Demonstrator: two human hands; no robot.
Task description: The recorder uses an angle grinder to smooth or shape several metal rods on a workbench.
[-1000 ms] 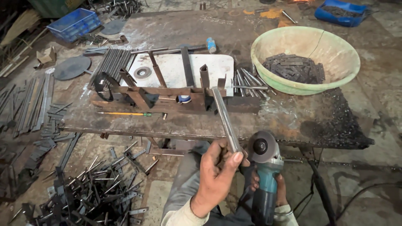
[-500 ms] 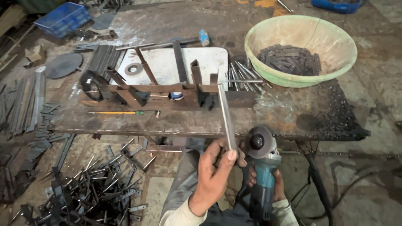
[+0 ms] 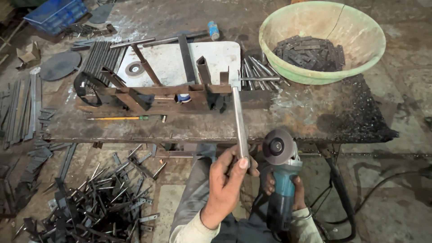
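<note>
Left hand: the left hand (image 3: 227,186) is closed around the near end of a steel rod (image 3: 240,123), thumb pressed on its tip, just off the near edge of the workbench (image 3: 306,117).
Rod: it slants from the hand up over the near edge of the bench, and its far end meets the rusty angle-iron jig (image 3: 157,94) near the middle of the bench.
Right hand: the right hand (image 3: 288,191) is wrapped around the body of a teal angle grinder (image 3: 281,180), fingers closed; most of the hand is hidden behind the tool.
Grinder: its disc (image 3: 276,146) sits just below the bench's near edge, just beside the rod's held end; whether they touch cannot be told.
In the way: the jig's uprights and cross bars stand right at the rod's far end.
Far right corner: a pale green basin (image 3: 360,63) holds flat dark metal pieces.
Beside the basin: a bundle of short rods (image 3: 258,74) lies left of it.
Behind the jig: a white plate (image 3: 216,58) with a spare grinding disc (image 3: 134,69) on it.
Near left edge: a yellow-handled screwdriver (image 3: 121,118) lies along it.
Floor: metal offcuts (image 3: 94,198) are heaped left of the person's knees.
</note>
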